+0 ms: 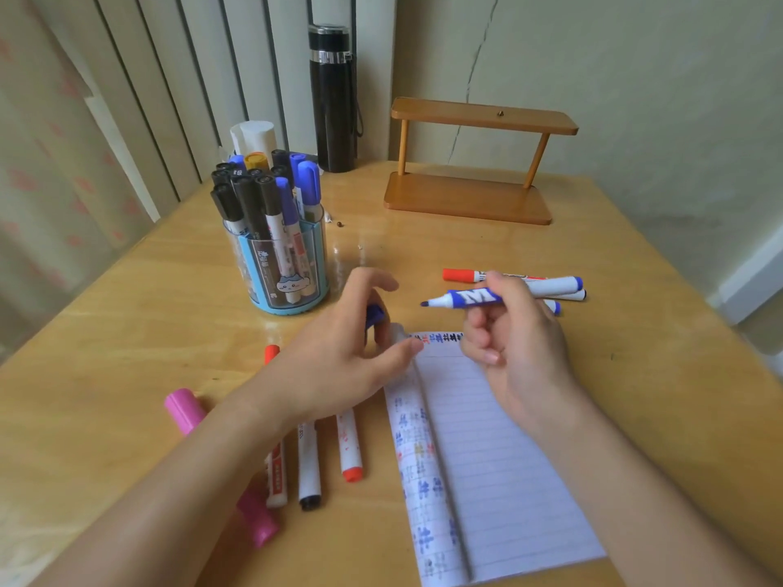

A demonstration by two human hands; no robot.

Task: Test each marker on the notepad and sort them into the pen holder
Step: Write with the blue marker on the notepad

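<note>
Two hands share one marker here. Your right hand [515, 332] pinches the barrel of the blue marker [470, 297] between thumb and forefinger, with the other fingers curled loosely beneath. Your left hand [339, 366] holds the blue cap [375, 316] tucked inside curled fingers, forefinger raised, thumb stretched out to the top corner of the notepad [500, 459].

That split looks deliberate. Keeping the cap in your hand means you can close the marker right after the test, and the thumb at the corner probably steadies the pad. The bare tip points left and hovers just past the pad's top edge, not on the paper. A row of coloured test marks runs along the top line, and the lined page below it is unmarked, so there is room to write.

The pen holder [288, 264] stands on the table [127, 332] up and to the left of your hands. It is packed with black and blue markers, caps up, likely ones already sorted.

Loose markers lie in two groups. A pink marker [184, 410] and a few others sit beside the pad, partly under your left forearm. A red marker [459, 274] and more lie behind your right hand. You cannot tell from here which group awaits testing.
</note>
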